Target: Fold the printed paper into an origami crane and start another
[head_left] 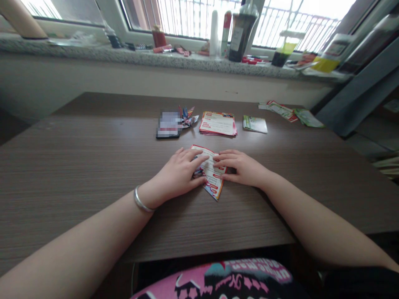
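A printed paper sheet with red edging and small text lies on the table before me, its visible outline narrowing to a corner that points towards me. It looks folded, though my fingers cover parts of it. My left hand, below a silver bangle, rests on the paper's left side with fingers stretched out. From the right, my right hand lays its extended fingers on the right edge. Neither hand is closed round anything.
Behind the paper are a blurred-out phone-like object, a folded paper figure, a stack of printed sheets and small green-white cards. Leaflets lie back right. Bottles and a dark-filled cup line the windowsill.
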The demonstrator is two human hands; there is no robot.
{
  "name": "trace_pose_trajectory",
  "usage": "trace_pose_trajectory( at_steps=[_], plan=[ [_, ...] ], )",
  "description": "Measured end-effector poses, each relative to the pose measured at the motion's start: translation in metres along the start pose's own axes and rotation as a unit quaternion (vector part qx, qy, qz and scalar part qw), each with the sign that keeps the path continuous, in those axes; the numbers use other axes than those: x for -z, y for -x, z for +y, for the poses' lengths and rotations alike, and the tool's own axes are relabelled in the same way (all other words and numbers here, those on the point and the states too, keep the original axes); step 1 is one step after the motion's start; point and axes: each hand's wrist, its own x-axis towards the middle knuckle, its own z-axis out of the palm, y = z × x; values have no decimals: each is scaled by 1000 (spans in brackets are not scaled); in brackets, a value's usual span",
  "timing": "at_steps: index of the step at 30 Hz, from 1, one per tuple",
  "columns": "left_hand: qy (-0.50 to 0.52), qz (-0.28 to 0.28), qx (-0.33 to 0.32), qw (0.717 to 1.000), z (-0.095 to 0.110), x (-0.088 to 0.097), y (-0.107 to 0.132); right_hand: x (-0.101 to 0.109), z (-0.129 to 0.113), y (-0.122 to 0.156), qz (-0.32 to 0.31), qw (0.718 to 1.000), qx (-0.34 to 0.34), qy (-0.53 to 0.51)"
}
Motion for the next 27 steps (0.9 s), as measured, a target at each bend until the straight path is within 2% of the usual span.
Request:
trace_pose_trajectory(
  at_steps=[7, 21, 27],
  plan=[
    [35, -15, 20, 999, -4, 2, -1, 1, -3, 3, -34, 999, -15, 38],
    [36, 96, -4, 995, -3, 7, -2, 2, -1, 4, -32, 992, -53, 114],
    [-14, 73, -16, 997, -1, 10, -1, 4, -2, 3, -26, 990, -69, 122]
  ],
)
